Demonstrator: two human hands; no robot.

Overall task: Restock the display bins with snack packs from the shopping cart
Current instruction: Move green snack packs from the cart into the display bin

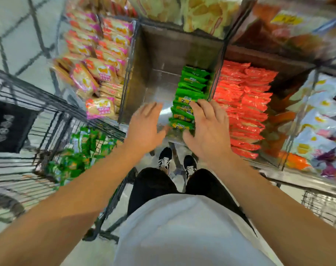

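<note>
green packs (188, 98), row running front-to-back

1. You are working in bright, even light with hardly any shadows.
2. Glare whitens the steel bin floor (159, 93).
3. Motion blur smears the shopping cart (48, 120) and the frame's corners.
4. Your wide lens bends the edges.
</note>
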